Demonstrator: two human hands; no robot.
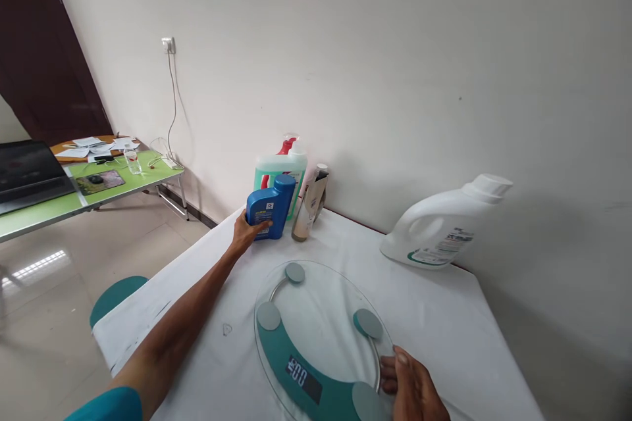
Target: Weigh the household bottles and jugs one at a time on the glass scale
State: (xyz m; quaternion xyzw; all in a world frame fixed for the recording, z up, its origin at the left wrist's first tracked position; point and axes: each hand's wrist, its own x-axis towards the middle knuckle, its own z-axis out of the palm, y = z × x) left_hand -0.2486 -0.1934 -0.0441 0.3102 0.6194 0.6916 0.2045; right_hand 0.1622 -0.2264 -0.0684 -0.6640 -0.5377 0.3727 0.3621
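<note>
Counting what stands about your hands, you have four bottles and one scale on the white cloth-covered table (pixel 434 316). Your left hand (pixel 245 231) is closed around the base of the squat blue plastic bottle (pixel 270 206), which stands upright with a blue screw cap and a printed label. Just beyond that hand, against the wall, stand a pale green translucent bottle with a red trigger sprayer (pixel 280 168) and a slim brown bottle with a white cap (pixel 309 205), both close beside the blue one. Your right hand (pixel 412 389) rests partly open on the near rim of the round clear glass bathroom scale (pixel 316 335), fingers curled over its edge; the scale carries four grey round pads, a teal band and a lit digital display. Well beyond your right hand lies a large white plastic detergent jug (pixel 444 223), tilted towards the wall.
</note>
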